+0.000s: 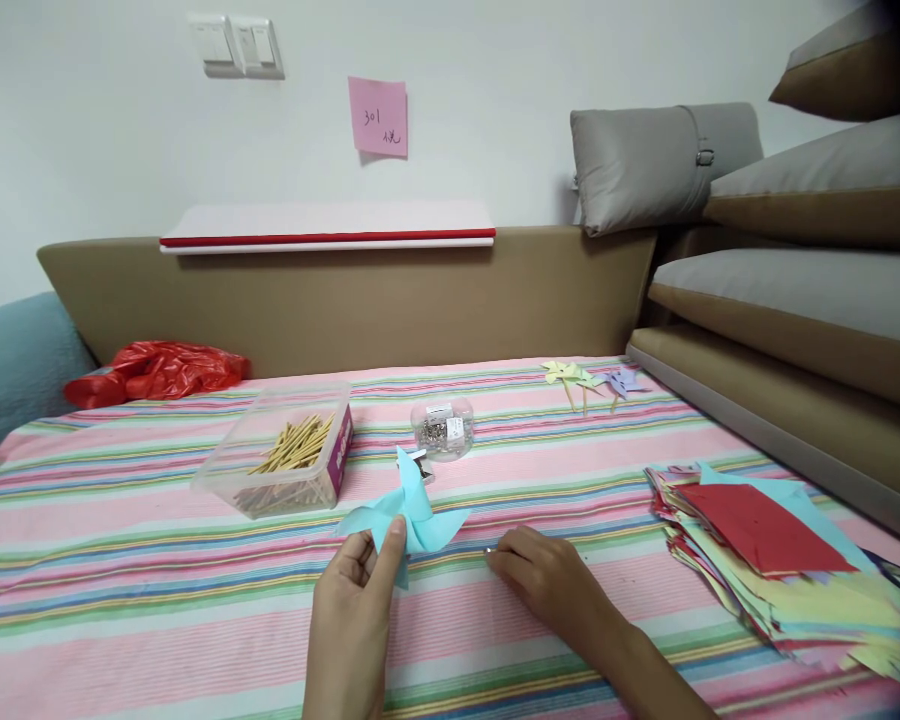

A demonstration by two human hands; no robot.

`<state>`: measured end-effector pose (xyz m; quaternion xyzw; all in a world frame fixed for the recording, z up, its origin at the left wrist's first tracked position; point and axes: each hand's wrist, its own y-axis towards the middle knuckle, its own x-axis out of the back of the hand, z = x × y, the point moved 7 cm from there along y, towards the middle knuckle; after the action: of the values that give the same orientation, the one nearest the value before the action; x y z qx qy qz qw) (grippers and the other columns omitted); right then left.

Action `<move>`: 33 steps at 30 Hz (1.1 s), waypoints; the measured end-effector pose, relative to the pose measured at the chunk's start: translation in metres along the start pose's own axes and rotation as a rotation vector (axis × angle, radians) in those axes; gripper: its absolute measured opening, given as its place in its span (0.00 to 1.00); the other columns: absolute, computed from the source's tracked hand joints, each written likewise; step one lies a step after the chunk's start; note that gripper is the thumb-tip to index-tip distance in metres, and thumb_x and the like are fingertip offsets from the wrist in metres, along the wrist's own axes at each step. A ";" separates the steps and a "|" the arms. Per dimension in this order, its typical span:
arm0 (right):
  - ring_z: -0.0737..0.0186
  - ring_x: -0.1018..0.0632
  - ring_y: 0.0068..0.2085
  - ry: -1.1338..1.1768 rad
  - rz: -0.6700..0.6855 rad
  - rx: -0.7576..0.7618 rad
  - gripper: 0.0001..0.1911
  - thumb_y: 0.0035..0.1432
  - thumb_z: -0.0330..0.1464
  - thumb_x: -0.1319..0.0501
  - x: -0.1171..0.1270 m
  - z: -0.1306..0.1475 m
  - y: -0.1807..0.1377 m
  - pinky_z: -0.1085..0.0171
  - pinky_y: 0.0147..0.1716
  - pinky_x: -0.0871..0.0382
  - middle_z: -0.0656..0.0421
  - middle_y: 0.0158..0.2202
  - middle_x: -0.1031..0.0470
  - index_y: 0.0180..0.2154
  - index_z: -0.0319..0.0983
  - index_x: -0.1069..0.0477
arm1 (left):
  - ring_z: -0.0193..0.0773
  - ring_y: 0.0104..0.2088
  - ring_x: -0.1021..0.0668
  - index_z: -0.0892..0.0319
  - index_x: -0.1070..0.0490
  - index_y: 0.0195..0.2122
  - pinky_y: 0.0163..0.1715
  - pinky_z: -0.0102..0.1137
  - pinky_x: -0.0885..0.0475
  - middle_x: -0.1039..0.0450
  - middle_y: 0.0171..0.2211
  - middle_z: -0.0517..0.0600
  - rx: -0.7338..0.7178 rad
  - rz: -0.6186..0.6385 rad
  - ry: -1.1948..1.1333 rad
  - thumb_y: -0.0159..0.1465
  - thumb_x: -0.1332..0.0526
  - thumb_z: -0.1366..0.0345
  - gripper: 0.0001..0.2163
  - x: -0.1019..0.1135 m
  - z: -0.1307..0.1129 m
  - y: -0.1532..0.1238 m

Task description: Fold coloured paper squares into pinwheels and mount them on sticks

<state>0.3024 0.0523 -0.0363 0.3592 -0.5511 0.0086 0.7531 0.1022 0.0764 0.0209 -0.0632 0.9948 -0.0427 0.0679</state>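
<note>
My left hand (360, 590) pinches a light blue paper pinwheel (409, 510), thumb on its lower edge, holding it just above the striped cloth. To its right, my right hand (540, 575) rests on the cloth with fingertips pinched on a small metal pin (489, 550). A clear round box of pins (442, 428) stands just behind the pinwheel. A clear tub of thin wooden sticks (289, 455) sits to the left of it.
A stack of coloured paper squares (780, 560), red on top, lies at the right. Three finished pinwheels (592, 380) lie at the back. A red plastic bag (157, 370) sits far left. Sofa cushions (795, 300) rise along the right edge.
</note>
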 end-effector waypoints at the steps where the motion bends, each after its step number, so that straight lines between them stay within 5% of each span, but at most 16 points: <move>1: 0.62 0.26 0.33 0.002 -0.003 -0.012 0.12 0.67 0.23 0.44 0.000 0.000 0.001 0.65 0.28 0.38 0.59 0.31 0.25 0.34 0.40 0.25 | 0.36 0.31 0.32 0.57 0.29 0.27 0.33 0.27 0.36 0.30 0.27 0.43 0.003 0.001 -0.002 0.53 0.28 0.52 0.15 -0.001 0.000 0.000; 11: 0.63 0.25 0.32 0.089 -0.037 -0.126 0.14 0.70 0.29 0.46 0.004 -0.009 0.006 0.66 0.32 0.32 0.58 0.30 0.26 0.34 0.39 0.24 | 0.36 0.29 0.36 0.57 0.32 0.25 0.31 0.28 0.38 0.34 0.25 0.42 -0.012 -0.030 0.051 0.52 0.28 0.49 0.18 0.002 -0.002 0.001; 20: 0.63 0.26 0.31 0.027 -0.036 -0.093 0.18 0.70 0.26 0.48 0.001 -0.004 0.009 0.66 0.27 0.37 0.58 0.29 0.27 0.31 0.38 0.24 | 0.35 0.29 0.37 0.57 0.32 0.25 0.30 0.28 0.39 0.35 0.25 0.42 -0.012 -0.032 0.034 0.52 0.29 0.48 0.19 0.003 -0.003 0.001; 28: 0.64 0.25 0.30 -0.035 -0.078 -0.149 0.12 0.68 0.28 0.44 0.004 0.000 0.004 0.66 0.29 0.34 0.59 0.29 0.27 0.32 0.38 0.27 | 0.36 0.31 0.34 0.58 0.29 0.29 0.33 0.29 0.38 0.30 0.28 0.44 -0.005 -0.015 0.018 0.54 0.29 0.49 0.17 0.004 0.001 0.003; 31: 0.61 0.24 0.31 -0.093 -0.072 -0.129 0.08 0.65 0.23 0.43 0.004 0.011 0.000 0.64 0.30 0.32 0.58 0.32 0.24 0.39 0.38 0.26 | 0.37 0.31 0.34 0.57 0.28 0.28 0.32 0.29 0.38 0.32 0.26 0.43 -0.010 -0.020 0.017 0.53 0.29 0.49 0.17 0.004 0.001 0.004; 33: 0.57 0.23 0.34 -0.138 -0.056 -0.096 0.15 0.60 0.17 0.42 0.001 0.021 -0.001 0.61 0.32 0.30 0.57 0.34 0.22 0.44 0.39 0.26 | 0.37 0.30 0.34 0.57 0.29 0.28 0.32 0.29 0.39 0.32 0.26 0.43 -0.013 -0.025 0.040 0.53 0.29 0.48 0.18 0.005 0.001 0.003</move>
<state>0.2859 0.0391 -0.0332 0.3376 -0.5910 -0.0638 0.7298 0.0969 0.0791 0.0194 -0.0750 0.9953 -0.0385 0.0470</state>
